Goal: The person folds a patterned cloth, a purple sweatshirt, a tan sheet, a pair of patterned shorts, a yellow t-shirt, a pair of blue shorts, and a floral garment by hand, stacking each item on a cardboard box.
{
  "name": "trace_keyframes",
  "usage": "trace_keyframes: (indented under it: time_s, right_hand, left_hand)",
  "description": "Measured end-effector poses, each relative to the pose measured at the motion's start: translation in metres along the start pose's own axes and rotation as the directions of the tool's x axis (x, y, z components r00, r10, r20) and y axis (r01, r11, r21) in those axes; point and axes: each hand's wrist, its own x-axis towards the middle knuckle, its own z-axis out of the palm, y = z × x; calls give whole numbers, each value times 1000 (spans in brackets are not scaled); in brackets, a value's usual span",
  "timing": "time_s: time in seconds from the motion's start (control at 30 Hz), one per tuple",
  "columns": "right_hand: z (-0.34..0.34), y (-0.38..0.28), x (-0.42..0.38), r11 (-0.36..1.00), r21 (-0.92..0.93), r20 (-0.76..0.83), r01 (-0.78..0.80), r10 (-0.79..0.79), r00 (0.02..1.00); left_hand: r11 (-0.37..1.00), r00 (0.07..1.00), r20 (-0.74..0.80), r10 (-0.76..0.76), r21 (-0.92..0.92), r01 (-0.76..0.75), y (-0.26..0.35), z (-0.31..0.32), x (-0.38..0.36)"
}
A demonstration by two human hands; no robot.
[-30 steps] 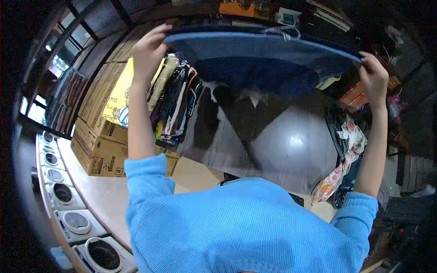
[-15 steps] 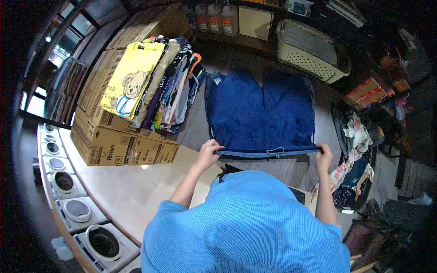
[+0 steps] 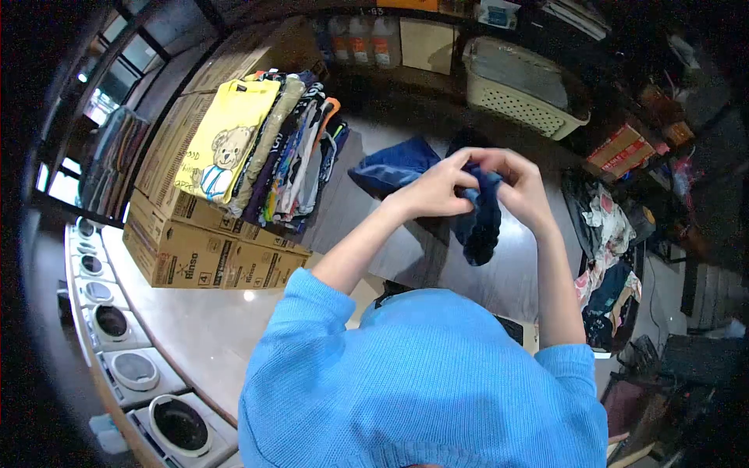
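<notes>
The navy blue garment point(image 3: 398, 168) is bunched up above the grey table point(image 3: 390, 249), part of it spreading to the left and a gathered end hanging down between my hands. My left hand point(image 3: 441, 187) has its fingers curled round the gathered cloth. My right hand point(image 3: 516, 183) grips the same cloth from the other side, close to my left hand. To the left, a tall stack of folded clothes point(image 3: 289, 148) leans beside a folded yellow shirt with a bear print point(image 3: 234, 132).
Cardboard boxes point(image 3: 187, 253) stand under the stack at left. A cream perforated basket point(image 3: 515, 105) is at the back right, near a red and white box point(image 3: 620, 152). Loose clothes point(image 3: 612, 234) lie in a container at right. Washing machines point(image 3: 134, 369) line the lower left.
The navy garment was spread flat with its waistband held wide at both ends. Now it is bunched, and both hands have moved inward and up, close together.
</notes>
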Motion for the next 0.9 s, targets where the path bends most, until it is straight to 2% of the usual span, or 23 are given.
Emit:
trace_keyframes:
  time_s: [0.03, 0.07, 0.1, 0.13, 0.17, 0.2, 0.27, 0.33, 0.4, 0.47, 0.5, 0.53, 0.57, 0.6, 0.7, 0.73, 0.77, 0.8, 0.87, 0.9]
  right_hand:
    - [4, -16, 7, 998, 56, -60, 40, -37, 998]
    - [4, -30, 9, 996, 33, -168, 86, -79, 983]
    - [5, -36, 10, 990, 1, -235, 140, -136, 963]
    - [5, -39, 10, 981, -35, -296, 193, -194, 935]
    - [2, -44, 5, 981, -91, -227, 170, -187, 956]
    - [1, -54, -4, 976, -213, -117, 54, -80, 990]
    - [12, -57, -18, 824, -560, -14, 88, -116, 993]
    - [9, -60, -22, 788, -615, 47, 35, -8, 999]
    - [-15, -57, -24, 796, -605, 148, 23, 84, 985]
    - [-36, -91, -22, 734, -665, 200, 137, -2, 980]
    - [-44, -108, -21, 690, -710, 195, 141, -1, 981]
    - [-50, -121, -19, 702, -708, 165, 77, 58, 985]
    - [-43, -127, -16, 751, -635, 108, 181, -145, 983]
    - [-32, -133, -11, 771, -563, 32, 297, -339, 940]
    - [-11, -149, -6, 549, -652, 193, 524, -548, 814]
    - [-4, -144, -5, 544, -591, 250, 595, -578, 777]
    - [8, -141, -5, 594, -541, 238, 595, -570, 786]
    - [20, -138, -4, 642, -489, 227, 591, -560, 797]
    - [35, -126, 0, 804, -366, 115, 468, -460, 880]
    - [41, -122, 5, 836, -335, 36, 434, -448, 893]
  left_hand:
    - [998, 999, 16, -42, -39, 43, 5, -7, 9]
    - [993, 996, 34, -85, -77, 87, 9, -15, 17]
    - [998, 998, -24, -61, -32, 60, 12, -22, 21]
    - [985, 985, -4, -171, 36, 171, 17, -32, 22]
    - [990, 988, -70, -139, 0, 139, 21, -37, 23]
    - [994, 984, -138, -111, -35, 107, 27, -40, 23]
    - [999, 972, -228, -47, -26, 42, 37, -50, 23]
    - [1000, 952, -305, -10, -23, 3, 48, -61, 20]
    - [999, 954, -298, -43, -33, 34, 60, -78, 12]
    - [998, 949, -308, -66, -35, 58, 68, -95, 5]
    - [998, 951, -302, -60, -13, 59, 77, -106, 2]
    - [998, 953, -296, -54, 9, 60, 83, -113, 1]
    - [993, 935, -344, -85, -108, 50, 86, -114, 0]
    - [984, 936, -335, -106, -170, 51, 89, -120, -1]
    - [977, 938, -342, -55, -213, -21, 95, -116, 5]
    - [980, 948, -314, -44, -196, -20, 100, -114, 7]
    - [996, 966, -257, 16, -83, -38, 101, -115, 9]
    - [991, 968, -251, -7, -130, -27, 103, -111, 10]
    - [993, 977, -212, 8, -116, -34, 106, -113, 10]
    - [993, 980, -197, -9, -117, -14, 108, -116, 9]
